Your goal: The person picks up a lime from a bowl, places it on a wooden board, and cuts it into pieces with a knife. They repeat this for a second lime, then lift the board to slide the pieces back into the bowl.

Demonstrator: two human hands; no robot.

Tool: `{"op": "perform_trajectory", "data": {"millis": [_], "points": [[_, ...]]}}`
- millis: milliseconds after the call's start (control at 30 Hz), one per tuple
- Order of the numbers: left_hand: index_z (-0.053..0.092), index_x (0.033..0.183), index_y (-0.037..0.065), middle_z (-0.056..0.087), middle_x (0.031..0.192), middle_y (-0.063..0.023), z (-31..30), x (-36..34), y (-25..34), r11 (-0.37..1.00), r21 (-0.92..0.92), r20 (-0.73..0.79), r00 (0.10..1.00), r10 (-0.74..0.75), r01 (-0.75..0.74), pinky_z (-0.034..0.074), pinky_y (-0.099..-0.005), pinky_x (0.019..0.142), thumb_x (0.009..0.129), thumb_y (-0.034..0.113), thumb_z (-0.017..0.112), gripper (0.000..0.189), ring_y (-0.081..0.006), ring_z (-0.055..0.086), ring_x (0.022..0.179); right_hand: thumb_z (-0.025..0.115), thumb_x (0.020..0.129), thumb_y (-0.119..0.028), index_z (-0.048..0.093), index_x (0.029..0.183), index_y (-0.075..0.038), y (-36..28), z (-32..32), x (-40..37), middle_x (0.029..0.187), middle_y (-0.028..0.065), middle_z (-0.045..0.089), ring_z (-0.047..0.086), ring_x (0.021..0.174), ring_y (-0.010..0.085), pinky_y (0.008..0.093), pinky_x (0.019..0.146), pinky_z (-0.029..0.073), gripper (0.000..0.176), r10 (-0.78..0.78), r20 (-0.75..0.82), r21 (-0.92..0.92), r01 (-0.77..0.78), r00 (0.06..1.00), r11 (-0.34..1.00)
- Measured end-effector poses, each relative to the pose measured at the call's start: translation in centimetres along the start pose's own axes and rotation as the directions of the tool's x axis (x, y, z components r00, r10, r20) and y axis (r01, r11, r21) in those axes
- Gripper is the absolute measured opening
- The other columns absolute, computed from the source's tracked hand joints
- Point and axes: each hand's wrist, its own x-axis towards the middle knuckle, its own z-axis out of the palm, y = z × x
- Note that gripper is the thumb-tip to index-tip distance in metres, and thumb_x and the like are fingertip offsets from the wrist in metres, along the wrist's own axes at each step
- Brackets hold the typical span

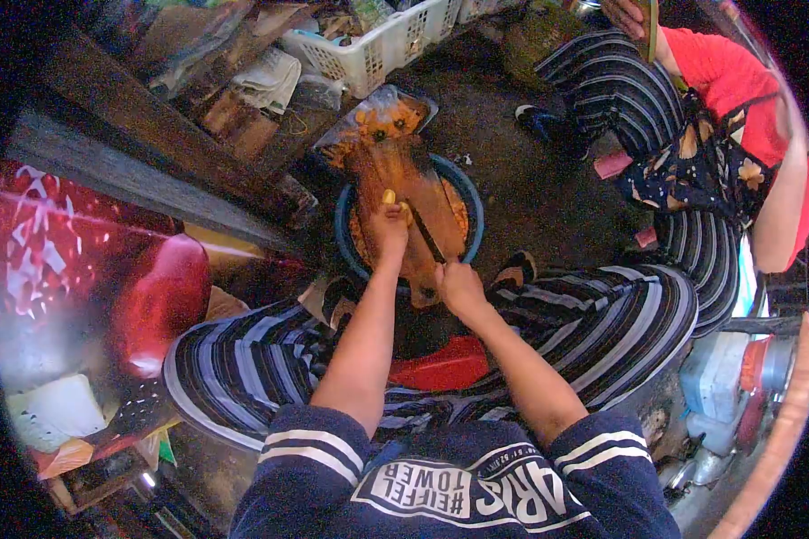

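A long wooden board lies across a blue basin that holds small orange pieces. My left hand is closed around a yellow, elongated piece of food over the middle of the board. In my right hand, near the board's close end, is the handle of a knife. The dark knife blade points away from me and to the left, its far end close beside my left fingers. Orange bits and two small dark spots show at the board's far end.
A white plastic crate and a folded paper are at the back left. Wooden planks slant along the left. Another person in a red top sits at the right, holding something. Metal pots stand at the lower right.
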Motion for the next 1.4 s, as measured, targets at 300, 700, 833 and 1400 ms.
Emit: {"op": "perform_trajectory", "data": {"millis": [300,700,833,1400], "points": [[0.058,0.072,0.000,0.060,0.071,-0.0063,-1.1,-1.9,5.9,0.987,-0.068,-0.018,0.989,-0.144,0.143,0.045,-0.0269,0.063,0.067,-0.001,0.063,0.007,-0.0142,0.056,0.066,0.042,0.085,-0.025,0.053,0.087,0.005,-0.8,-0.3,-0.5,0.076,0.0272,0.057,0.057,0.074,0.0425,0.0475,0.068,0.046,0.032,0.050,0.045,0.020,-0.051,0.998,0.998],[0.061,0.071,-0.001,0.061,0.071,-0.0084,-1.2,-1.6,5.4,0.997,0.057,-0.028,0.998,-0.055,0.056,0.044,-0.0268,0.064,0.067,0.001,0.063,0.005,-0.0162,0.057,0.065,0.041,0.085,-0.022,0.061,0.072,0.004,-1.4,0.5,0.6,0.078,0.0268,0.058,0.057,0.075,0.0414,0.0453,0.067,0.048,0.035,0.006,0.038,-0.044,-0.005,0.999,0.999],[0.061,0.072,-0.001,0.060,0.070,-0.0076,-1.1,-1.2,4.1,0.997,0.064,-0.024,0.999,0.045,-0.044,0.044,-0.0265,0.061,0.068,0.000,0.061,0.004,-0.0153,0.056,0.063,0.042,0.085,-0.023,0.060,0.073,0.006,-1.4,1.3,1.0,0.078,0.0268,0.058,0.058,0.075,0.0409,0.0446,0.067,0.048,0.037,-0.011,0.043,-0.032,0.012,0.999,0.999],[0.065,0.081,0.009,0.062,0.076,-0.0118,-1.3,0.2,4.3,0.900,0.239,0.288,0.912,0.293,-0.364,0.046,-0.0337,0.069,0.066,0.002,0.057,0.019,-0.0271,0.058,0.072,0.043,0.083,-0.018,0.057,0.080,0.005,-1.1,0.7,-2.5,0.084,0.0259,0.058,0.057,0.080,0.0391,0.0449,0.069,0.048,0.027,0.113,0.127,0.043,-0.119,0.985,0.992]]}}
